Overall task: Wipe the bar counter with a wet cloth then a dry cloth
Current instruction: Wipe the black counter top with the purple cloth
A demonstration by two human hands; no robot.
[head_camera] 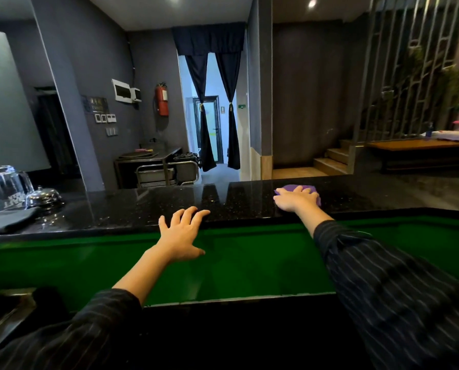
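A black speckled stone bar counter (148, 206) runs across the view. On its right part lies a purple cloth (293, 188), and my right hand (295, 199) presses flat on it with the fingers spread. My left hand (181, 233) hangs at the counter's near edge with its fingers spread; the fingertips touch the stone and hold nothing. A dark grey folded cloth (7, 221) lies on the counter at the far left.
An upturned glass mug (1, 186) and a silver service bell (43, 196) stand on the counter's left end. Below the counter's near edge is a green panel (249, 263). A metal sink edge (7, 313) shows at the lower left.
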